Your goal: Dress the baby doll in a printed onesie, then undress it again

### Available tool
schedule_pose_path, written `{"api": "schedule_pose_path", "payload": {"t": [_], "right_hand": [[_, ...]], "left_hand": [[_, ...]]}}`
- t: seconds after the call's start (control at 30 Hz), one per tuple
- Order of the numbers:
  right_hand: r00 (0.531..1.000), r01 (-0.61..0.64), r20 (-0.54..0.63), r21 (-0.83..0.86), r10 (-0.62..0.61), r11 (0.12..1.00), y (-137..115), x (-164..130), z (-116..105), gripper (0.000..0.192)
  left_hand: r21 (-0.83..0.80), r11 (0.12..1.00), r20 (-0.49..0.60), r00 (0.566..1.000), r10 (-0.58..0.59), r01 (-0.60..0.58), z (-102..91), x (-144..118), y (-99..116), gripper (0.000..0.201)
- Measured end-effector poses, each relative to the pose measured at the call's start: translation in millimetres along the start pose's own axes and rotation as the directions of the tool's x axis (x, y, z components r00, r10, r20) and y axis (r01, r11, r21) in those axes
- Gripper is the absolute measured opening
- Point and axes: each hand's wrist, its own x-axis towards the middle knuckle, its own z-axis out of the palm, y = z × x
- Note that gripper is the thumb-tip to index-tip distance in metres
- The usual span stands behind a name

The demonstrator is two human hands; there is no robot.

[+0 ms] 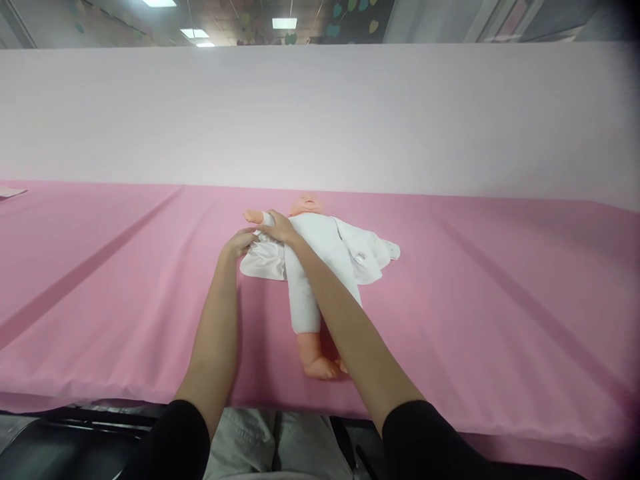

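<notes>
Plastic baby doll in a white fabric romper (320, 257) lies face-up mid pink-clothed counter (100, 267), head at 12 o'clock. Left hand (240, 241) pinches the open romper flap at 9 o'clock of the torso. Right hand (277, 228), arm crossing the body, grip closed over the sleeved doll arm (257, 217).

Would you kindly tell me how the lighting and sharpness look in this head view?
Head view: even, soft ceiling light, no glare; faint shadows under the forearms on the pink cloth; doll and both hands, left and right, fairly sharp; right corners darken and blur, straight edges bow slightly.
</notes>
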Motion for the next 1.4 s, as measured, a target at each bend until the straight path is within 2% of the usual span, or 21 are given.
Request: {"api": "schedule_pose_path", "payload": {"t": [0.1, 0.2, 0.3, 0.37, 0.43, 0.53, 0.63, 0.7, 0.8, 0.93, 1.07, 1.2, 1.3, 1.4], "right_hand": [[1.000, -0.012, 0.006, -0.017, 0.012, 1.000, -2.7, 1.1, 4.3, 0.044], [0.999, -0.041, -0.024, 0.081, 0.043, 0.996, -3.1, 5.5, -4.0, 0.043], [0.987, -0.026, -0.152, 0.170, 0.053, 0.985, 3.9, -0.3, -28.6, 0.036], [0.964, -0.015, -0.261, 0.143, 0.052, 0.990, 15.5, -14.8, -50.3, 0.030], [0.926, -0.036, -0.372, 0.069, 0.059, 0.997, 33.4, -37.1, -71.9, 0.027], [0.866, -0.178, -0.478, -0.021, 0.147, 0.984, 68.0, -77.5, -97.6, 0.029], [0.865, -0.339, -0.445, -0.180, 0.231, 0.923, 100.8, -115.1, -110.7, 0.028], [0.880, -0.361, -0.428, -0.317, 0.207, 0.877, 115.6, -133.1, -112.2, 0.027], [0.878, -0.381, -0.445, -0.429, 0.175, 0.819, 126.1, -146.5, -108.6, 0.028], [0.818, -0.484, -0.519, -0.390, 0.247, 0.783, 132.2, -148.6, -107.8, 0.023], [0.752, -0.525, -0.597, -0.286, 0.279, 0.802, 141.6, -151.2, -114.6, 0.019], [0.680, -0.553, -0.680, -0.230, 0.274, 0.801, 146.9, -154.9, -119.8, 0.026], [0.666, -0.538, -0.695, -0.194, 0.272, 0.820, 146.9, -156.3, -122.7, 0.030], [0.679, -0.526, -0.682, -0.195, 0.270, 0.828, 145.3, -157.4, -124.6, 0.030]], "left_hand": [[0.056, 0.996, -0.050, 0.996, 0.076, -0.073, 7.8, 1.2, 1.0, 0.045], [0.151, 0.987, -0.115, 0.991, 0.071, -0.053, 13.4, -2.1, 6.3, 0.048], [0.209, 0.977, -0.071, 0.995, 0.063, -0.047, 13.9, -6.6, 15.7, 0.046], [0.206, 0.976, -0.042, 0.995, 0.087, -0.077, 11.9, -9.0, 21.5, 0.049], [0.182, 0.979, -0.076, 0.991, 0.109, -0.093, 9.5, -11.0, 25.0, 0.053], [0.106, 0.990, -0.153, 0.982, 0.112, -0.097, 7.2, -13.0, 25.1, 0.052], [-0.013, 1.000, -0.229, 0.974, -0.002, -0.001, 6.0, -11.1, 21.4, 0.043], [-0.177, 0.983, -0.237, 0.968, -0.089, 0.047, 5.2, -6.9, 19.1, 0.034], [-0.372, 0.927, -0.236, 0.961, -0.143, 0.046, 4.6, 0.9, 18.1, 0.022], [-0.435, 0.900, -0.310, 0.937, -0.162, 0.012, 8.1, 8.2, 17.9, 0.020], [-0.501, 0.865, -0.417, 0.887, -0.199, -0.042, 16.0, 14.9, 14.3, 0.019], [-0.538, 0.828, -0.561, 0.801, -0.210, -0.159, 23.7, 20.9, 10.5, 0.023], [-0.549, 0.779, -0.679, 0.705, -0.204, -0.303, 26.9, 20.6, 11.1, 0.033], [-0.545, 0.758, -0.728, 0.651, -0.216, -0.359, 28.4, 15.2, 15.7, 0.033]]}}
